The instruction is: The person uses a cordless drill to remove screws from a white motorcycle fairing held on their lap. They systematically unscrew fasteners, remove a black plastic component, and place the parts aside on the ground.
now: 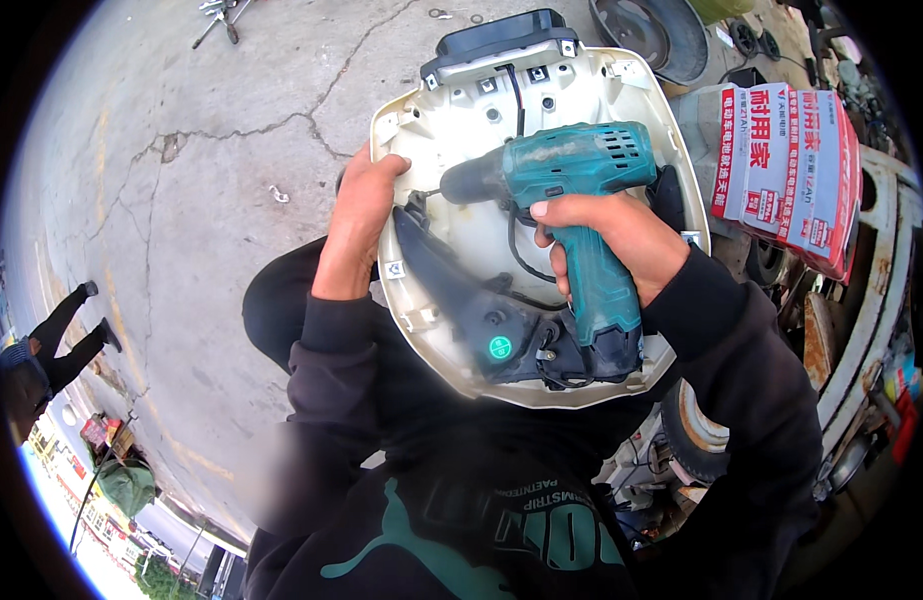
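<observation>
On my lap rests a cream plastic shell (pixel 421 320), its hollow inner side facing up. My left hand (pixel 366 205) grips the shell's left rim, with the thumb laid over the edge. A teal cordless drill (pixel 581 160) is in my right hand (pixel 616 235), which wraps round its handle. The drill's black chuck points left, and its bit reaches a spot just inside the rim close to my left thumb. Below it a dark curved lamp unit (pixel 461 290) with a round green sticker lies inside the shell. A black cable runs behind the drill.
A red and white box (pixel 786 165) stands to the right, beside a rusty metal frame (pixel 871 300). A black basin (pixel 656 40) sits at the far side. Metal tools (pixel 221 18) lie on the cracked concrete floor (pixel 211 200). Another person (pixel 51 360) is at the far left.
</observation>
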Action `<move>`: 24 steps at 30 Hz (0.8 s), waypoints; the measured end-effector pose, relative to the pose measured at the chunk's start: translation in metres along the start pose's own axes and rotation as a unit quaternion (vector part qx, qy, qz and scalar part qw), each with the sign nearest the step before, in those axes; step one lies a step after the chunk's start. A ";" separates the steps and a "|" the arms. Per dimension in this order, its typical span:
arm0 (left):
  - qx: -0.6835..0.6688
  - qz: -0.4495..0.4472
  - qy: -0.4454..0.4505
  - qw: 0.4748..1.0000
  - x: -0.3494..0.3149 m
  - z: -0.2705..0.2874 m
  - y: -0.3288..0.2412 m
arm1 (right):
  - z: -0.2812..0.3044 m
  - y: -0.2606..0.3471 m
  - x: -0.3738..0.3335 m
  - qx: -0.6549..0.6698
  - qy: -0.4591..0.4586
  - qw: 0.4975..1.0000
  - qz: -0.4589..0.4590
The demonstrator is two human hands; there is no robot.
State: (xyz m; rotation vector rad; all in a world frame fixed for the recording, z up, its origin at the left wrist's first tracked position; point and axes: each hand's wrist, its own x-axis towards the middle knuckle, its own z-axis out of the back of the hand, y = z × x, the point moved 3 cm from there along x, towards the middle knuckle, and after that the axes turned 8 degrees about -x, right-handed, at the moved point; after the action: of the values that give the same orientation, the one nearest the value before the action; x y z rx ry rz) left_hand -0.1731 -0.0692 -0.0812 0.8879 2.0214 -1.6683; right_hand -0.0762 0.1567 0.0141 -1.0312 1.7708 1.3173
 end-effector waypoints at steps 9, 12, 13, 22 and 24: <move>0.047 -0.178 -0.069 0.980 -0.002 0.010 0.006 | -0.001 0.001 -0.002 -0.020 0.005 1.000 0.004; 0.122 -0.264 -0.079 0.954 -0.014 0.010 0.007 | -0.001 0.002 0.000 -0.021 0.000 1.000 0.016; 0.144 -0.282 -0.079 0.945 -0.019 0.009 0.008 | -0.001 0.002 0.000 -0.036 0.007 0.999 0.012; 0.369 -0.293 0.116 0.874 -0.042 0.015 -0.008 | 0.001 0.003 -0.004 -0.043 0.024 0.999 -0.002; 0.376 -0.280 0.118 0.875 -0.042 0.014 -0.008 | 0.000 0.006 -0.004 -0.050 0.040 0.998 0.025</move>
State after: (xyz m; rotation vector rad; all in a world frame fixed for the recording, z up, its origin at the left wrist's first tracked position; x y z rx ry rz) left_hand -0.1492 -0.0932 -0.0515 0.7803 1.8737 -2.9214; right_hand -0.0796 0.1589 0.0200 -1.1135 1.8162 1.4266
